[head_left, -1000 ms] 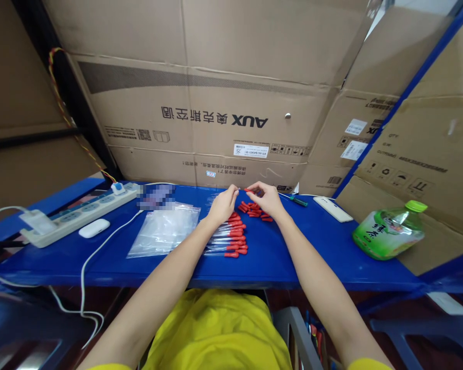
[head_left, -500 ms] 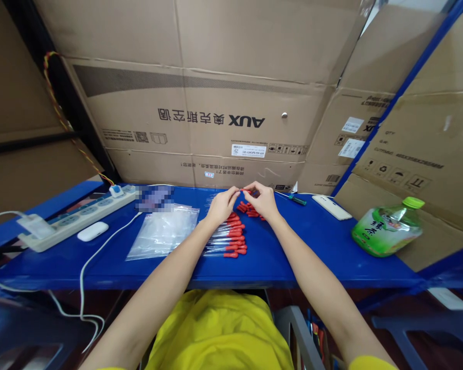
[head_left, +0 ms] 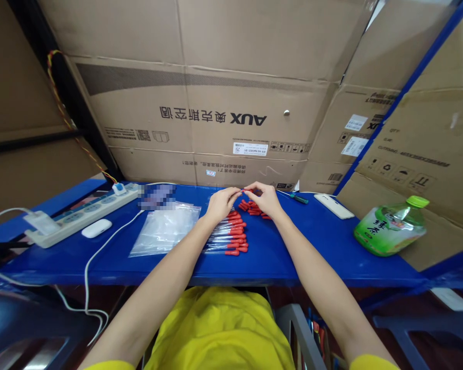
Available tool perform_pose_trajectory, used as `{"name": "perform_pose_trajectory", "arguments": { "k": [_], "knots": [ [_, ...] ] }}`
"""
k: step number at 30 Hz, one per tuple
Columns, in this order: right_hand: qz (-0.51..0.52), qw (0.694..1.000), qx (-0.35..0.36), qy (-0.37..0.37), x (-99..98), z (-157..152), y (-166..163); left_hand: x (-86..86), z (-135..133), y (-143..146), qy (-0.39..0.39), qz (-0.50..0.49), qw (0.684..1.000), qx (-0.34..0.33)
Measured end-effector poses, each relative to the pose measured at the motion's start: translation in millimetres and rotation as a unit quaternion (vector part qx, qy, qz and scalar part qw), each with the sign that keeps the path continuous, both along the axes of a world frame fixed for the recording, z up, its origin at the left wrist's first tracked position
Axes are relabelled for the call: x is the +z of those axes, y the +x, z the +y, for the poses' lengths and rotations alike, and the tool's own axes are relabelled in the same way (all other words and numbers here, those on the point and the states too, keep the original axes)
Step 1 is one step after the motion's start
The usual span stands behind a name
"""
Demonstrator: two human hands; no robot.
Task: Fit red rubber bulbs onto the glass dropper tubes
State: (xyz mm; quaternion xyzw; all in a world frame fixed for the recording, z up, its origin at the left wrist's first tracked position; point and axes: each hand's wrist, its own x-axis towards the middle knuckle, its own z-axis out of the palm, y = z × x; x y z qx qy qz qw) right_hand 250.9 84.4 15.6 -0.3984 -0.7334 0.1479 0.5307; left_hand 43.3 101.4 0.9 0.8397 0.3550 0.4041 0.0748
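Note:
My left hand [head_left: 220, 203] and my right hand [head_left: 267, 199] meet fingertip to fingertip over the back of the blue table. Between them a dropper is pinched: my right fingers grip its red rubber bulb [head_left: 248, 190], while my left fingers close round the glass tube end, mostly hidden. Below my left wrist lie several finished-looking droppers [head_left: 237, 240] in a row, clear glass tubes to the left and red bulbs to the right. Loose red rubber bulbs [head_left: 250, 206] form a small pile beneath my right hand, partly covered by it.
Clear plastic bags [head_left: 164, 231] lie left of the droppers. Farther left are a white case [head_left: 96, 228], cables and a power strip [head_left: 81, 213]. A screwdriver [head_left: 299, 198], a phone [head_left: 334, 206] and a green-labelled bottle [head_left: 389, 228] sit right. Cardboard [head_left: 216, 87] walls the back.
The view has shifted slightly. My hands stay together, fingertips a little closer round the red bulb; the rows and the loose pile look much the same.

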Motion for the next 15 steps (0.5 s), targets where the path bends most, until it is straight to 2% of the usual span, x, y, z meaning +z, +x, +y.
{"name": "perform_pose_trajectory", "arguments": {
  "k": [8,15],
  "knots": [
    [0.028,0.999,0.013,-0.024,-1.5,1.2,0.3,0.2,0.6,-0.1,0.021,-0.001,1.000,-0.009],
    [0.034,0.999,0.025,-0.031,-1.0,-0.3,2.4,4.0,-4.6,-0.7,0.050,0.042,0.997,0.027]
  ]
}}
